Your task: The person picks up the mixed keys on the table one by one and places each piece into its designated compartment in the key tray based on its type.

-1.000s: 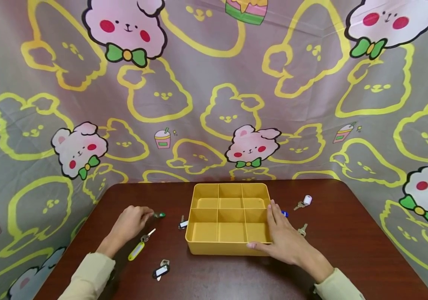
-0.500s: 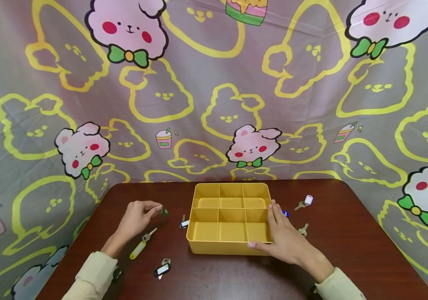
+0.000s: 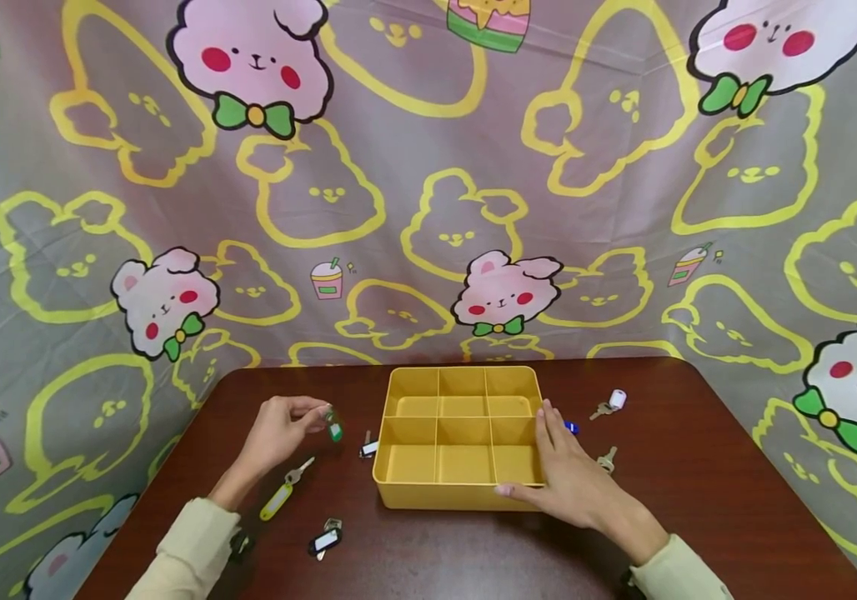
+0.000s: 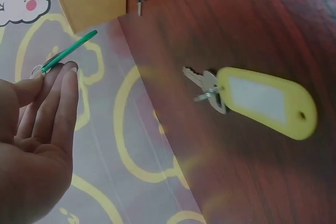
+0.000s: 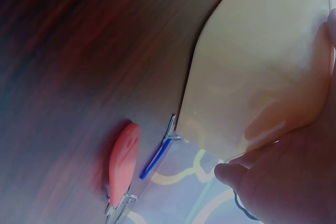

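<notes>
Thumb and fingertips of my left hand (image 3: 283, 429) pinch a key with a green tag (image 3: 334, 430), the tag hanging from the fingertips above the table. In the left wrist view the green key tag (image 4: 71, 51) shows edge-on, and fingers hide much of its key. My right hand (image 3: 577, 477) rests on the right front corner of a yellow six-part box (image 3: 458, 497), fingers straight along its side, thumb at the front rim. Nearest below the left hand lies a key with a yellow tag (image 4: 268, 100).
A black-tagged key (image 3: 325, 540) lies in front, another (image 3: 368, 449) beside the box's left wall. Right of the box are a white-tagged key (image 3: 616, 400), a blue-tagged key (image 3: 571, 427) and a red-tagged key (image 5: 125, 161). A patterned cloth (image 3: 428, 167) hangs behind the table.
My left hand has lifted the green-tagged key off the table and moved slightly right; the tag now hangs down. The right hand has stayed on the box.
</notes>
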The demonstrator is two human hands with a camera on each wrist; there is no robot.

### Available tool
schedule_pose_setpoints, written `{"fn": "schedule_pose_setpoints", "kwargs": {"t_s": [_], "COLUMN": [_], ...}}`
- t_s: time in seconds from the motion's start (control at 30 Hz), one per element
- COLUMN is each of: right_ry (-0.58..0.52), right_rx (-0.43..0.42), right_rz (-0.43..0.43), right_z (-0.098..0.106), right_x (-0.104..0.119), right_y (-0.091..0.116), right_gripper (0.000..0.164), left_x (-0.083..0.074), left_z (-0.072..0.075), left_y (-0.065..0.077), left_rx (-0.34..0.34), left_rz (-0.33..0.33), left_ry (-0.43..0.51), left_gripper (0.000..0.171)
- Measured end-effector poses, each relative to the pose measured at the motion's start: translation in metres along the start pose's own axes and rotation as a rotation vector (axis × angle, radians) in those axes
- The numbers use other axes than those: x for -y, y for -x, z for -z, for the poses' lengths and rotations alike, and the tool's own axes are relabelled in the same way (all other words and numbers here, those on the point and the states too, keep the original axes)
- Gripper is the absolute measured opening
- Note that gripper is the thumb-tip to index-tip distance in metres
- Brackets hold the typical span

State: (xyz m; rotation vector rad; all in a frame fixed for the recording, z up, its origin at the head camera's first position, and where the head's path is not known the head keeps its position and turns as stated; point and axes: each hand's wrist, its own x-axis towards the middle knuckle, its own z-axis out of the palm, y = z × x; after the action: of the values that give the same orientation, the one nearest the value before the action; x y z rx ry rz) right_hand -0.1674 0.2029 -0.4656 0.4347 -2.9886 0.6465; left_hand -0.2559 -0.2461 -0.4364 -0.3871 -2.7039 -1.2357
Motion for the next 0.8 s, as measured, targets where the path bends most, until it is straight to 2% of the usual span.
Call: {"fn": "schedule_pose_setpoints", "kwargs": {"t_s": [0.3,0.47,0.8], "right_ry": [-0.015,-0.020,-0.027], "right_rx": [-0.002,-0.005,-0.002], "right_rz": [0.004,0.009,0.003], "right_z": [0.000,0.001,-0.001], "right_x": [0.000,0.000,-0.001], "right_y": [-0.001,-0.002,0.000], "right_gripper": [0.133,0.133,0.133], "left_x": [-0.013,-0.017,-0.027], "left_z": [0.003,0.004,0.007], "left_y": [-0.008,-0.011,-0.015], "left_rx": [0.066,0.055,0.032], "left_rz": [0.084,0.100,0.107], "left_ry": [0.108,0.190,0.278], "left_gripper": [0.020,0.024,0.031]}}
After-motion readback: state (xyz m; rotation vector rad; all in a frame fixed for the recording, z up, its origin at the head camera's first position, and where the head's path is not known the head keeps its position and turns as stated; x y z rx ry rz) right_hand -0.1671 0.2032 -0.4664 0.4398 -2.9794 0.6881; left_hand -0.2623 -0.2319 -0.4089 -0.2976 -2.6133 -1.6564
